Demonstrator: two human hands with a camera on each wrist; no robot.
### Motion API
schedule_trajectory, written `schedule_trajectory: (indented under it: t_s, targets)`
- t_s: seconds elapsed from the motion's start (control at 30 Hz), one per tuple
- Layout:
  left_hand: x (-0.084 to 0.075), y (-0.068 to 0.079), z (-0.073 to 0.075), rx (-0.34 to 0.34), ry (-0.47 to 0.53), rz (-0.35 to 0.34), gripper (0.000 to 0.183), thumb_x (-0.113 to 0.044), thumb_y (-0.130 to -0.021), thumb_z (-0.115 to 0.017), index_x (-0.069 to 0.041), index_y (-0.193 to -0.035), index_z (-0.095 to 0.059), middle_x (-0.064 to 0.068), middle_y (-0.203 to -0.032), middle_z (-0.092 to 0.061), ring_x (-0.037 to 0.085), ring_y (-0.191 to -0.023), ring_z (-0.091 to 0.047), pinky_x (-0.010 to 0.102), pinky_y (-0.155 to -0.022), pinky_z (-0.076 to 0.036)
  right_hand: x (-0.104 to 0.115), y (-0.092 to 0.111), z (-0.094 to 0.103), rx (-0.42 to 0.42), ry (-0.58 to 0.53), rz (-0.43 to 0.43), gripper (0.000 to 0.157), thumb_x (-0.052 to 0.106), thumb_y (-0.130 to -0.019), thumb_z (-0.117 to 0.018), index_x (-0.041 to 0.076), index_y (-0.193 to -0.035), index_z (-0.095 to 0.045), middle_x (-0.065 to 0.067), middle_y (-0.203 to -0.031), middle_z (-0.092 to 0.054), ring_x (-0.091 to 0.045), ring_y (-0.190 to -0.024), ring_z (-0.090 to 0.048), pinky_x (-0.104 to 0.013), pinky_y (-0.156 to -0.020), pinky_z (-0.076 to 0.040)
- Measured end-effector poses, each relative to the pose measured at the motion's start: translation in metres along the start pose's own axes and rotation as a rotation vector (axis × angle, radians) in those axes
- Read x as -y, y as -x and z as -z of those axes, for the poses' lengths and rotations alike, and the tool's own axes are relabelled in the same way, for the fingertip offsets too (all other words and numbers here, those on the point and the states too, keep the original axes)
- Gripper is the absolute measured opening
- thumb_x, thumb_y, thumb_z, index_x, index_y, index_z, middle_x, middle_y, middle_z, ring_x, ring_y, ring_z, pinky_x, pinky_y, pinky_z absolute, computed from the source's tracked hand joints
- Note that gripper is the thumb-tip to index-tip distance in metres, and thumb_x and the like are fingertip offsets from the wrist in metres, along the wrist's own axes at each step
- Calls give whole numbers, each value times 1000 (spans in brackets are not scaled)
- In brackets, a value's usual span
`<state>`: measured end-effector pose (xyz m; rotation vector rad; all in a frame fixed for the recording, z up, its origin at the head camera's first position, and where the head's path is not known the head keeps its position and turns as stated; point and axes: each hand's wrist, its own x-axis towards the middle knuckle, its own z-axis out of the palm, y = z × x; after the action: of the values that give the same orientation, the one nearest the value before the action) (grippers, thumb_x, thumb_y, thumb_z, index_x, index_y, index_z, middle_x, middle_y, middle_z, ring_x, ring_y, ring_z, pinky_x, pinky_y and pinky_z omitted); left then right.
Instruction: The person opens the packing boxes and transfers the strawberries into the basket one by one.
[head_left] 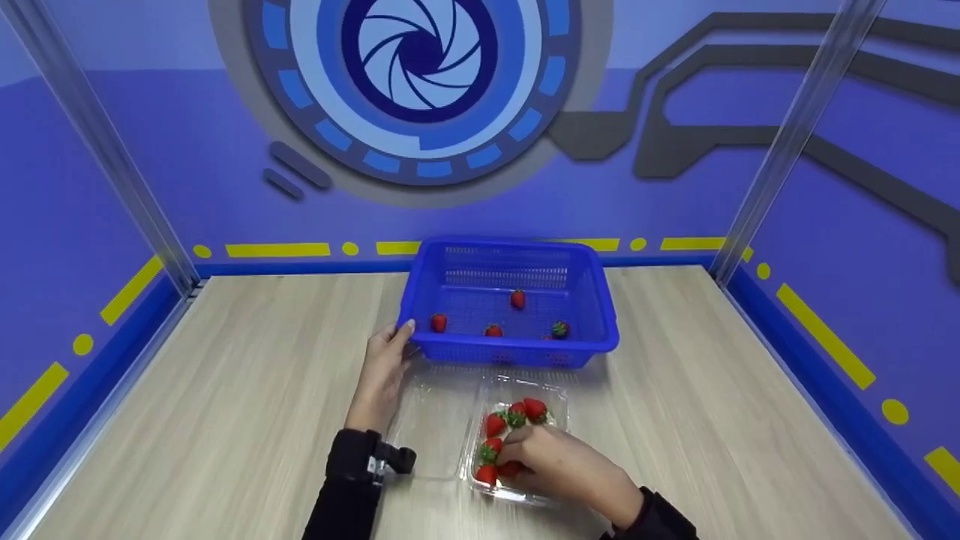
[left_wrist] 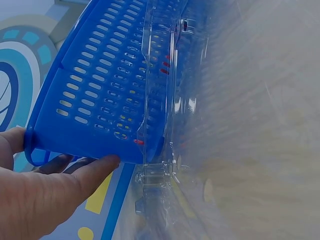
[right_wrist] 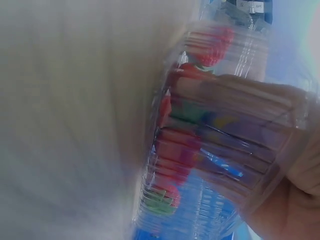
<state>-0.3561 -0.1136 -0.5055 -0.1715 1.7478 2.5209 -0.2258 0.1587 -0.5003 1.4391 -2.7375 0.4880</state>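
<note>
My left hand [head_left: 382, 375] grips the blue plastic basket [head_left: 517, 345] by its left front corner, thumb over the rim and fingers against the outer wall. Several strawberries [head_left: 517, 299] lie spread on the basket's floor. In front of it stands a clear plastic clamshell box [head_left: 517, 495] with its lid [head_left: 431, 427] folded open to the left. My right hand [head_left: 559, 461] reaches down into the box, its curled fingers around a strawberry [head_left: 511, 469] and partly hiding it. More strawberries [right_wrist: 172, 157] show through the clear wall in the right wrist view.
The wooden tabletop [head_left: 262, 360] extends on both sides of the basket and box. Behind the basket rises a blue printed wall [head_left: 487, 217], with side panels and metal posts [head_left: 780, 150] at the corners.
</note>
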Motion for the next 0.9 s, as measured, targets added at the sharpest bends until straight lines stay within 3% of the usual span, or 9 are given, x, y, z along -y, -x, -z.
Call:
schedule_trajectory:
  t_s: [0.2, 0.43, 0.67, 0.9]
  targets:
    - [-1, 0, 1, 7, -2, -7, 54, -23, -107, -54, 7, -150, -40, 27, -151, -46, 35, -134, -52, 49, -113, -42, -2, 0, 2, -34, -3, 19, 12, 3, -85, -77, 13, -91, -75, 6, -89, -69, -1, -82, -62, -9, -70, -48]
    - [0, 1, 0, -5, -11, -16, 53, -22, -107, -54, 7, -149, -41, 28, -147, -49, 36, -133, -53, 49, -112, -43, 0, 3, 18, -30, 18, 1, 15, 1, -89, -76, 10, -101, -76, 3, -99, -72, -4, -94, -66, -14, -79, -54]
    - [0, 0, -1, -13, -1, -13, 54, -21, -107, -55, 8, -150, -40, 30, -147, -49, 37, -133, -53, 48, -112, -43, 5, 12, 45, -176, 6, 33, 25, -6, -82, -76, 6, -103, -73, -1, -102, -69, -6, -88, -66, -12, -74, -53]
    - [0, 1, -1, -11, 5, -6, 55, -24, -106, -56, 6, -150, -41, 26, -149, -49, 35, -133, -53, 48, -112, -43, 15, 24, 77, -335, 44, 53, 35, -8, -81, -77, 9, -112, -71, 0, -112, -70, -13, -100, -68, -22, -82, -57]
